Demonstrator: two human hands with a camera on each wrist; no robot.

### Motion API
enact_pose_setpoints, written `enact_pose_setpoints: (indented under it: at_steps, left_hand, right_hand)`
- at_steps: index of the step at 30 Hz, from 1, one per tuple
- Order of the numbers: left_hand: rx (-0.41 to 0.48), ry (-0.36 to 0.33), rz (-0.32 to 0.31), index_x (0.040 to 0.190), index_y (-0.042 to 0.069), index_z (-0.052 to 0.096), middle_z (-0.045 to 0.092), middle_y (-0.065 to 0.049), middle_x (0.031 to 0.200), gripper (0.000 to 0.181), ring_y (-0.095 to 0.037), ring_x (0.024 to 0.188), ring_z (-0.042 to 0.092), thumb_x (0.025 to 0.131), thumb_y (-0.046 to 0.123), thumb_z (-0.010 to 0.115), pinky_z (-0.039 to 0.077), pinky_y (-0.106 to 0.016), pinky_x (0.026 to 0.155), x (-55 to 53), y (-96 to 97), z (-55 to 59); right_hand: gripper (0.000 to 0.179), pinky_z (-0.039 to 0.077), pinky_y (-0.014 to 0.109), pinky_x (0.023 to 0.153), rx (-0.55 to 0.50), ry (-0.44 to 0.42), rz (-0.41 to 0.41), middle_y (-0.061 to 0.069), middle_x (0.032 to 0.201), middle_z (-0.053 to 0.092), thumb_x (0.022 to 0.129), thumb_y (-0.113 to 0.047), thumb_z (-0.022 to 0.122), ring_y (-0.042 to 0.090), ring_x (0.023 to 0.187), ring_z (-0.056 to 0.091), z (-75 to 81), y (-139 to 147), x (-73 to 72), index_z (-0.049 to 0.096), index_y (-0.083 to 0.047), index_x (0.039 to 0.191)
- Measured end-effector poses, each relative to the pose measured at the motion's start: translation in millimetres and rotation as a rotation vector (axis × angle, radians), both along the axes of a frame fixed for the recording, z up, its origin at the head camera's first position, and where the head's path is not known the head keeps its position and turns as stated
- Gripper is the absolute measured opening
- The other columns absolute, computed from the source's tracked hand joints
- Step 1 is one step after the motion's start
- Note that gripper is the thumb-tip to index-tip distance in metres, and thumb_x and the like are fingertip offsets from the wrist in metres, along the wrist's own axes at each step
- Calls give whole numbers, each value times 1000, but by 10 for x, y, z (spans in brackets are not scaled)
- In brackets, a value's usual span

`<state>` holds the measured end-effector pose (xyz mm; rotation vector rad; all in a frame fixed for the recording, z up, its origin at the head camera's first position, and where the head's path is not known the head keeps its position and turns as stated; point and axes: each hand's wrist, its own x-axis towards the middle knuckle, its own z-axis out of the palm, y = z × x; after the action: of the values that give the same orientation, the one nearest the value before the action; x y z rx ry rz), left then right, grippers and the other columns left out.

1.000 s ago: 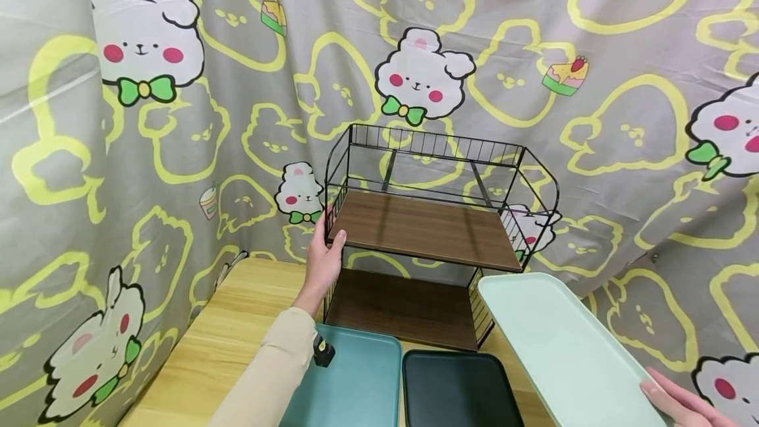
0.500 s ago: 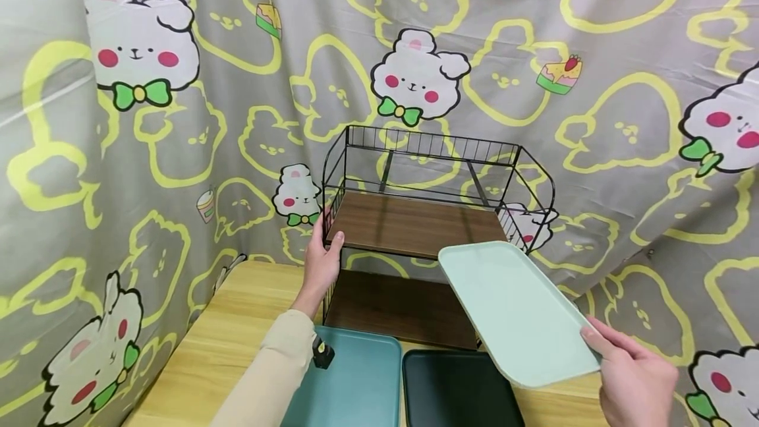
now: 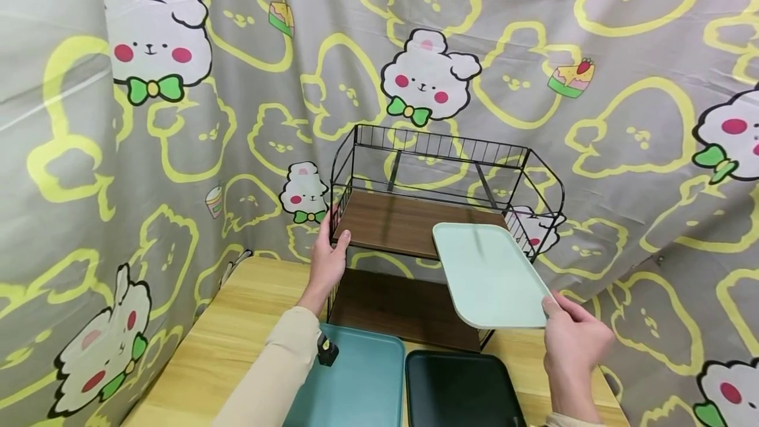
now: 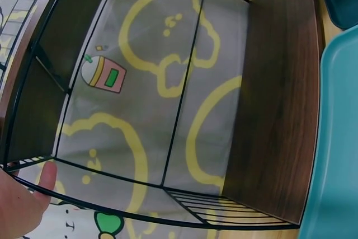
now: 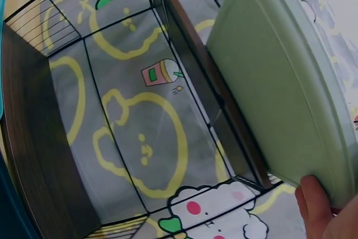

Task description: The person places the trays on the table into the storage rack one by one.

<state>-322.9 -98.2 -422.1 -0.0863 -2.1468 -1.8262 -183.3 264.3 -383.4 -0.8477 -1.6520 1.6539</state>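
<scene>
A black wire rack with two brown wood-look shelves [image 3: 385, 221] stands on the table. My left hand [image 3: 328, 262] grips its left side at the upper shelf, thumb in front and the other fingers mostly hidden behind. A pale mint-green tray [image 3: 492, 275] is held by its right edge in my right hand [image 3: 572, 338]. The tray's far end overlaps the right part of the upper shelf in the head view. From the right wrist, the tray's underside [image 5: 274, 76] appears close to the shelf's front edge; I cannot tell whether they touch.
In front of the rack, a teal tray [image 3: 362, 381] and a dark, nearly black tray [image 3: 462, 387] lie side by side on the light wooden table [image 3: 196, 348]. A patterned grey curtain [image 3: 249, 143] hangs behind and around. The rack's lower shelf [image 3: 397, 305] is visible.
My right hand has brought the mint-green tray leftward and farther forward, from the right side to over the upper shelf's front edge. The left hand keeps its grip on the rack.
</scene>
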Motion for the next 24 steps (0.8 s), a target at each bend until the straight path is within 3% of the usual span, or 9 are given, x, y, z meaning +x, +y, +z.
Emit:
enact_pose_setpoints:
  at_steps: [5, 15, 17, 20, 24]
  left_hand:
    - [4, -3, 4, 169, 35, 26, 37, -3, 173, 63, -30, 162, 31, 113, 28, 53, 33, -59, 127, 4, -6, 8]
    - [-3, -9, -5, 169, 34, 25, 36, -4, 174, 63, -31, 162, 30, 113, 29, 52, 31, -60, 128, 7, 1, 6]
    - [0, -6, -8, 169, 34, 25, 35, -4, 174, 63, -30, 163, 30, 113, 28, 52, 31, -59, 128, 4, 0, 4]
    - [4, -3, -11, 169, 35, 25, 35, -4, 174, 63, -29, 163, 29, 113, 26, 52, 31, -59, 128, 2, 3, 5]
    - [-3, -6, -5, 169, 34, 25, 34, -3, 174, 63, -30, 163, 28, 113, 27, 52, 27, -58, 130, 11, 12, 16]
  right_hand:
    - [29, 50, 6, 65, 55, 4, -40, -33, 66, 63, 91, -13, 78, -6, 81, 62, -29, -113, -192, 81, -2, 117]
    - [25, 48, 9, 64, 119, 3, -100, -31, 65, 57, 91, -9, 72, -6, 72, 59, -36, -311, -508, 83, -3, 113]
    - [26, 48, 9, 68, 112, 1, -110, -24, 71, 64, 90, -9, 72, -8, 74, 57, -30, -344, -556, 83, -4, 112]
    - [27, 48, 10, 72, 99, 8, -122, -5, 94, 80, 90, -9, 70, -8, 76, 57, -32, -396, -624, 83, -5, 113]
    - [31, 59, 18, 84, 61, 19, -144, 16, 122, 78, 90, -6, 65, 8, 92, 71, -33, -455, -701, 81, -5, 117]
